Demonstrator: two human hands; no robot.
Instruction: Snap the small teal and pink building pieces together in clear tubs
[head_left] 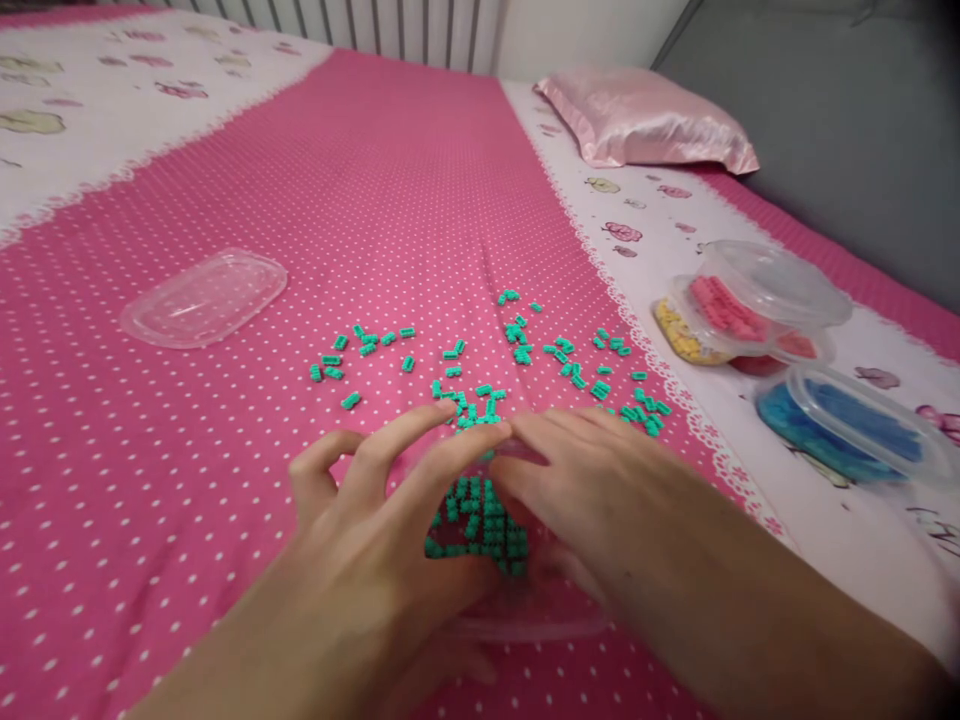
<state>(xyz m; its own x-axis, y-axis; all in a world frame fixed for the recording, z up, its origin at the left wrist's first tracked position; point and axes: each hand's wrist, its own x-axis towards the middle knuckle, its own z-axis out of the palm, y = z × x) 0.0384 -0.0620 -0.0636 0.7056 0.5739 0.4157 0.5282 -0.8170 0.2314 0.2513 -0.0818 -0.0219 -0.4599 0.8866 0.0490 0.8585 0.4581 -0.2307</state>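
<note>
Bricks (480, 525), small and green, sit in a clear tub (525, 620) on the bed (225, 480), right between both hands. More green bricks (517, 345) lie spread on the pink sheet just past it. They look light, hard and easy to drop, so pinching one by its sides with two fingertips seems best. The left hand (382, 530) is spread open, its fingers resting over the tub's edge. The right hand (592, 480) is loose and open too, fingertips touching the tub. Neither hand grips a brick that I can see.
</note>
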